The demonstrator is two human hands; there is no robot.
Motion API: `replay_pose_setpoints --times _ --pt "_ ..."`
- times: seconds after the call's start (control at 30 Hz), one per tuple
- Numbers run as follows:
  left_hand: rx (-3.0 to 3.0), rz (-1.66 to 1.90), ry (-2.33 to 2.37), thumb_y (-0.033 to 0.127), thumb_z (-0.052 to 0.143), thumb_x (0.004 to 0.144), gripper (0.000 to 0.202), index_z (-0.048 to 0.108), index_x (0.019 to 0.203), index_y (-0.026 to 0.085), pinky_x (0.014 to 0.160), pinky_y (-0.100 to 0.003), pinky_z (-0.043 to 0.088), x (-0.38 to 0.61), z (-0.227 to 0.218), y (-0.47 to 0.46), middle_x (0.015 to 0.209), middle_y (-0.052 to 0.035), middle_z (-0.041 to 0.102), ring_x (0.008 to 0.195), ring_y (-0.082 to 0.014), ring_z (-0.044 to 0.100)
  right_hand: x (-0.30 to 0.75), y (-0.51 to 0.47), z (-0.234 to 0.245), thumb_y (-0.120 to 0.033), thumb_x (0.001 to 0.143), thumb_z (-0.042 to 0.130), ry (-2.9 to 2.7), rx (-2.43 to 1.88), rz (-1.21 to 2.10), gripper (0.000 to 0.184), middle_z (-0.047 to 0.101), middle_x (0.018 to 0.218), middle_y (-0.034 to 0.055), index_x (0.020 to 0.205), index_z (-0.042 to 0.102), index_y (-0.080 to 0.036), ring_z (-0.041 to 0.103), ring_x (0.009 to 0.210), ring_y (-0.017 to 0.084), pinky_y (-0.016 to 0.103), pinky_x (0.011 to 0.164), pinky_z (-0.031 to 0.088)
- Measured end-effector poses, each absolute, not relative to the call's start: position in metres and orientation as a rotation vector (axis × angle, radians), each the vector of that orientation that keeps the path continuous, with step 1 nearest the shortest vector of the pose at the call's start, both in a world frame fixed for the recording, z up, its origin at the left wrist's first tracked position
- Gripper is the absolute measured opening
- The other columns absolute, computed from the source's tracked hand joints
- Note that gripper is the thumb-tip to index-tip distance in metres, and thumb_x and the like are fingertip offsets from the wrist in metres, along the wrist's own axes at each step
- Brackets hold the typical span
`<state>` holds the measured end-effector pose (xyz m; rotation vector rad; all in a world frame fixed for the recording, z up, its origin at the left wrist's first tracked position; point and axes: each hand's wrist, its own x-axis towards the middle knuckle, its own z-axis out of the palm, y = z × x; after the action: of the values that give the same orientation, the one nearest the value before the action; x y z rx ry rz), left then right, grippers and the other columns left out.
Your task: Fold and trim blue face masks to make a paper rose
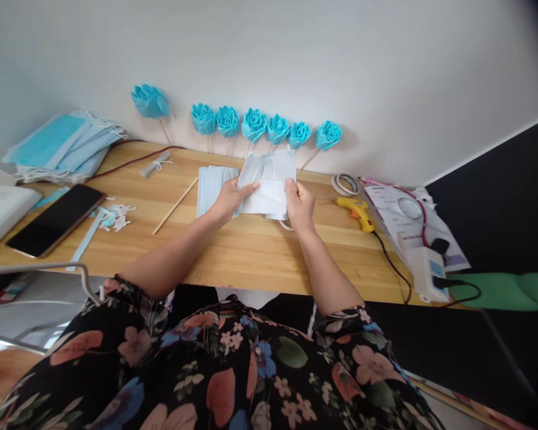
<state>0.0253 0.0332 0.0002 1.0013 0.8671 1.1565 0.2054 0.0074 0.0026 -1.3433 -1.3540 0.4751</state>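
Observation:
My left hand point(230, 199) and my right hand point(299, 206) both grip a white, partly unfolded face mask layer point(269, 182), held up a little above the wooden desk point(233, 251). The left hand pinches its left edge, the right hand its right edge. Under and left of the sheet lies a pale blue mask piece point(210, 185) flat on the desk. A thin wooden skewer point(176, 205) lies to the left of my left hand.
Several blue fabric roses on sticks point(253, 125) lean on the wall. A mask stack point(60, 146) sits far left, a phone point(56, 219) and white scraps point(116, 216) nearer. A yellow glue gun point(357, 211), tape roll point(345, 183) and power strip point(427, 270) lie right.

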Motion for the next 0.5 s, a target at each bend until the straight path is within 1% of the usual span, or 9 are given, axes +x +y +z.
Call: replay_pose_setpoints --times 0.07,0.17,0.3,0.4,0.5 --pt "0.977 1.195 0.847 0.051 0.088 0.057 0.054 0.067 0.089 0.014 0.063 -0.027 0.050 0.0243 -0.0006 0.0355 0.078 -0.0033 0.071 0.068 -0.0165 0.064 0.2054 0.0064 0.0046 -0.066 0.090 0.046 -1.340 -1.331 0.460 0.053 0.026 0.060 -0.0051 0.062 0.033 -0.022 0.026 0.058 0.009 0.027 0.055 0.023" --pt "0.955 1.276 0.823 0.050 0.086 0.059 0.046 0.062 0.078 0.016 0.057 -0.023 0.045 0.0213 -0.0015 0.0401 0.068 0.0015 0.065 0.059 -0.0106 0.057 0.2057 0.0044 0.0084 -0.066 0.090 0.047 -1.320 -1.328 0.433 0.054 0.025 0.060 -0.0049 0.061 0.030 -0.023 0.026 0.058 0.009 0.027 0.055 0.023" --pt "0.963 1.304 0.852 0.048 0.083 0.063 0.042 0.057 0.072 0.018 0.052 -0.022 0.038 0.0181 -0.0006 0.0421 0.062 0.0041 0.058 0.053 -0.0078 0.048 0.2080 0.0045 0.0091 -0.068 0.087 0.049 -1.280 -1.339 0.488 0.055 0.026 0.060 -0.0043 0.061 0.032 -0.023 0.028 0.059 0.010 0.027 0.054 0.025" --pt "1.012 1.242 0.906 0.049 0.080 0.066 0.040 0.056 0.072 0.018 0.051 -0.024 0.037 0.0179 0.0019 0.0389 0.063 0.0028 0.058 0.053 -0.0090 0.049 0.2108 0.0076 0.0071 -0.069 0.083 0.054 -1.264 -1.311 0.605 0.053 0.034 0.061 -0.0042 0.064 0.039 -0.022 0.035 0.061 0.011 0.025 0.055 0.030" --pt "1.057 1.200 0.941 0.051 0.080 0.066 0.041 0.055 0.070 0.019 0.048 -0.024 0.034 0.0189 0.0037 0.0346 0.063 0.0027 0.057 0.051 -0.0087 0.046 0.2142 0.0113 0.0059 -0.067 0.081 0.059 -1.265 -1.214 0.728 0.046 0.049 0.070 -0.0028 0.076 0.053 -0.021 0.044 0.067 0.012 0.024 0.062 0.038"
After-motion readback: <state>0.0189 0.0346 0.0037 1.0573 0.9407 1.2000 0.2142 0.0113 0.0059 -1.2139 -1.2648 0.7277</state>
